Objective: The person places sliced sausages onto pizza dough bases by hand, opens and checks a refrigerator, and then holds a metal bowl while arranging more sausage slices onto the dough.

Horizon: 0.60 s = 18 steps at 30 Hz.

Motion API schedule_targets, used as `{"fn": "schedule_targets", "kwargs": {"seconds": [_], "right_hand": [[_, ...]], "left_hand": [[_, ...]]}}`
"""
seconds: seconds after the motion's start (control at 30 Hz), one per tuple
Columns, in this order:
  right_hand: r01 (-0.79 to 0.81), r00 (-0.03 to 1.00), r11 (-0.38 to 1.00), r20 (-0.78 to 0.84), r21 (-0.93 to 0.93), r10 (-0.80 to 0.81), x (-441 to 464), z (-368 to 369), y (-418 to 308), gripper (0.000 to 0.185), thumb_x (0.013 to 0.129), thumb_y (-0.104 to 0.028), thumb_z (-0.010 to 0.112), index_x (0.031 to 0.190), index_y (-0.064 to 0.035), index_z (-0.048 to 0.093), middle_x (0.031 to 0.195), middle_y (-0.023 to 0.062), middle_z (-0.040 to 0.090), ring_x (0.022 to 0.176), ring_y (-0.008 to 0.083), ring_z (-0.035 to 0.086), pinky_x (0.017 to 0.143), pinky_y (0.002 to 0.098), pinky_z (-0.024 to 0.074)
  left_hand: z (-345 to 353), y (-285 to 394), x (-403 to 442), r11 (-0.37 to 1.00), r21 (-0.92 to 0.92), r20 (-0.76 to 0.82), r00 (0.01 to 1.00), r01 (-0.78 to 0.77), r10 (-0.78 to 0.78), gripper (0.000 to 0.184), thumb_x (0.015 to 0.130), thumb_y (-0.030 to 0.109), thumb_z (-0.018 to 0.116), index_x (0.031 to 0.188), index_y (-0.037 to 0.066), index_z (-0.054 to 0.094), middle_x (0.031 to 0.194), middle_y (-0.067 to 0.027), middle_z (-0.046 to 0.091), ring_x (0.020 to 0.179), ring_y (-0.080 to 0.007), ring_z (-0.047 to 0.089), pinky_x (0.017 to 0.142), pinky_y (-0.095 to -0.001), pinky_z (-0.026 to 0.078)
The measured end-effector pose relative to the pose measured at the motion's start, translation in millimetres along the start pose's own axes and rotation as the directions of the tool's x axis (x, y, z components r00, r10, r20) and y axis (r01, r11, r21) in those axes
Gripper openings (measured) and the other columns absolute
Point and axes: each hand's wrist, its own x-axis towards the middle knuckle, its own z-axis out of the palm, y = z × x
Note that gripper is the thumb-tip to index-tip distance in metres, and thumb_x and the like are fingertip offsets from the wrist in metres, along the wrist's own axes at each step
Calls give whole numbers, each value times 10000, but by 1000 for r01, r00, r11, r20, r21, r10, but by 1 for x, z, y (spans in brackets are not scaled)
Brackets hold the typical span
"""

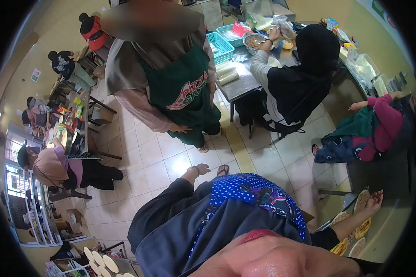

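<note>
I'm seeing both hands unclenched, left hand [199, 169] hanging, right hand [375, 200] beside flat rounds [364, 227], its forearm [349, 226] risking smears if sagging.

My left hand [200, 169] hangs over the tiles [175, 162], fingers near a sandalled foot [223, 170], a green apron [171, 76] beyond them. My right hand [373, 203] stretches out beside round breads [361, 201].

Count two turquoise plastic baskets [221, 47] near the left edge of the metal table [239, 89], plus one bowl [254, 42]. Count at least five pizzas [363, 228].
</note>
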Motion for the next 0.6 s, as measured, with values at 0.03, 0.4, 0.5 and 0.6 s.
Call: {"fn": "schedule_targets", "kwargs": {"seconds": [0.03,0.4,0.5,0.6], "right_hand": [[31,999,999,-41,-34,-32,0,2,-3,289,989,-104,553,1222,61,600,1083,135,684,988,223,628,829,331,525],[67,998,998,21,7,-67,23,0,-6,274,988,-103,557,1203,59,614,1113,154,697,941,230,669,817,351,553],[-39,993,999,113,16,37,13,5,33,256,1006,-125,539,1192,42,592,1130,144,683,969,233,663,795,343,574],[-243,970,967,-9,74,244,1,1,88,200,999,-118,548,1144,7,602,1104,128,696,904,226,681,733,351,584]], "left_hand": [[3,2,1,1000,-2,0,1000,-12,12,606,874,473,624,1360,114,575,1420,-145,538,1342,-324,469,1117,-407,374],[32,10,14,996,10,-37,996,-84,85,605,864,470,635,1356,122,579,1393,-166,558,1310,-325,502,1108,-408,385],[34,12,10,996,48,-19,997,-69,70,587,880,460,617,1357,120,577,1400,-151,556,1315,-310,500,1111,-401,381],[28,10,8,998,33,-33,998,-51,52,580,893,471,595,1357,124,576,1408,-132,552,1322,-300,492,1111,-403,382]]}}
